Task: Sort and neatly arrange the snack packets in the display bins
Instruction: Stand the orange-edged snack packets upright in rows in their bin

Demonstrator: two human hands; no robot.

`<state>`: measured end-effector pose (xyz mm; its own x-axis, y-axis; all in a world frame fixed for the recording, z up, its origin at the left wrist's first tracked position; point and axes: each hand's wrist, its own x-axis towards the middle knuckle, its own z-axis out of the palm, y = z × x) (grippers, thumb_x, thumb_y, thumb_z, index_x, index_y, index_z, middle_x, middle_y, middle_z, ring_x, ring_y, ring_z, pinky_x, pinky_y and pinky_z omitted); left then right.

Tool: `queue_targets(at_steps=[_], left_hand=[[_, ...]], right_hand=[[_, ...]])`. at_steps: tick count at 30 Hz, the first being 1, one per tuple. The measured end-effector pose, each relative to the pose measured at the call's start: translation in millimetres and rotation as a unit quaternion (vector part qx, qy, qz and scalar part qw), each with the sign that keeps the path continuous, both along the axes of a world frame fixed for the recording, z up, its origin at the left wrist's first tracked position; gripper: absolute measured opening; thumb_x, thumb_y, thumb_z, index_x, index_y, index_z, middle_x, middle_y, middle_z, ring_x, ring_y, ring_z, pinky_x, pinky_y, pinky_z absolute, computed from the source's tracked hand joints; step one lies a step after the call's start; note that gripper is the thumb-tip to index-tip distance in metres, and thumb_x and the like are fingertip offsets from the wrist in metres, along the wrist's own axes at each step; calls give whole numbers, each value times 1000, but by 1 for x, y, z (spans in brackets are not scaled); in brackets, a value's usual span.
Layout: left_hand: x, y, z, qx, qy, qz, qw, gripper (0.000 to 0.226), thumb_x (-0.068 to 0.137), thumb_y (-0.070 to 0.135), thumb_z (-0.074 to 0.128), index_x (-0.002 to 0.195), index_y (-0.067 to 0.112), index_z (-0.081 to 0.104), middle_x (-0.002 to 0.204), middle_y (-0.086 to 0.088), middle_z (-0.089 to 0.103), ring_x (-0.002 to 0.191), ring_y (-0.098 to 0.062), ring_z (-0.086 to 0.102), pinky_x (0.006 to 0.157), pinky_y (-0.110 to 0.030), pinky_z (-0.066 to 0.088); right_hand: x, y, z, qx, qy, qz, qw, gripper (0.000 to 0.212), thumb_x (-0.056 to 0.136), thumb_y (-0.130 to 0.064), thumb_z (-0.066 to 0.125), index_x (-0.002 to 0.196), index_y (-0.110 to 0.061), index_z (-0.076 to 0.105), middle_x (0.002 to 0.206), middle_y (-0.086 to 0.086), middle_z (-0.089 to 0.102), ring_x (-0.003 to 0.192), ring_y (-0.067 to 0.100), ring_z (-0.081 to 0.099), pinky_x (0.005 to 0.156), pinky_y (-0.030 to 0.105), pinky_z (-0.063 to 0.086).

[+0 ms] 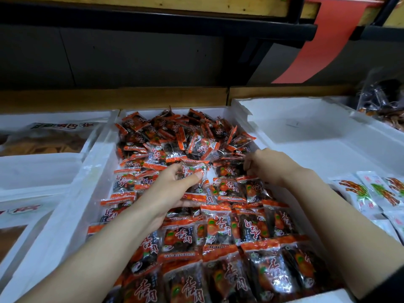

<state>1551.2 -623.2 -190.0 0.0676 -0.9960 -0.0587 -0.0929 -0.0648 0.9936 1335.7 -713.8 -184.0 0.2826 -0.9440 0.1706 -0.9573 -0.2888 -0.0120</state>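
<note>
My left hand (172,191) pinched one packet (194,171), likely light and slippery, best held by its edges; right hand (271,167) at three o'clock, grip unclear.

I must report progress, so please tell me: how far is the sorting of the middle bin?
Done: the near half of the middle bin holds packets in neat rows. In hand: the left hand pinches one packet, and the right hand reaches into the loose heap; its grip is hidden. Left: that heap at the far end is unsorted.
</note>
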Motion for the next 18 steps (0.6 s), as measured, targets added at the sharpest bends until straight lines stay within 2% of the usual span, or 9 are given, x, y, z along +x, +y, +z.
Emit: queue_targets(at_steps=[4, 6, 10, 14, 16, 18], left_hand=[[2, -2, 1, -2, 20, 13, 1000, 77, 91, 25, 63, 153, 13, 18, 155, -9, 25, 95, -14, 58, 69, -32, 61], [4, -3, 1, -2, 29, 19, 999, 77, 91, 27, 64, 152, 14, 20, 155, -8, 27, 96, -13, 58, 72, -34, 61], [7, -4, 3, 1, 41, 27, 999, 75, 91, 27, 64, 152, 16, 23, 155, -8, 27, 104, -18, 57, 68, -31, 61], [9, -5, 3, 10, 53, 29, 998, 73, 92, 28, 64, 151, 16, 24, 154, -9, 30, 106, -25, 62, 64, -27, 60], [10, -6, 4, 14, 70, 31, 997, 71, 93, 27, 63, 151, 15, 24, 155, -9, 28, 101, -22, 63, 72, -33, 60], [10, -9, 3, 25, 85, 33, 996, 67, 94, 24, 61, 150, 14, 26, 154, -11, 29, 90, -17, 64, 82, -41, 59]], right_hand=[[4, -2, 1, -80, -159, 23, 984, 16, 91, -20, 60, 106, -18, 57, 107, 2, 62, 99, 23, 58, 76, 29, 42], [8, -5, 0, -120, -196, 34, 973, 26, 88, -23, 64, 111, -15, 54, 112, 2, 58, 101, 21, 55, 80, 28, 41], [11, -15, -10, -68, -95, 18, 993, 45, 84, -28, 68, 124, -18, 51, 127, 2, 50, 117, 22, 49, 91, 32, 41], [9, -24, -14, -102, -78, -18, 991, 22, 87, -25, 64, 109, -21, 61, 116, 1, 61, 108, 23, 55, 83, 32, 44], [10, -24, -12, -142, -74, -21, 987, 11, 89, -24, 60, 99, -21, 63, 108, 1, 65, 100, 24, 58, 75, 31, 42], [9, -23, -9, -176, -84, -25, 980, 9, 90, -25, 59, 97, -21, 64, 103, 2, 67, 96, 25, 60, 69, 30, 39]])
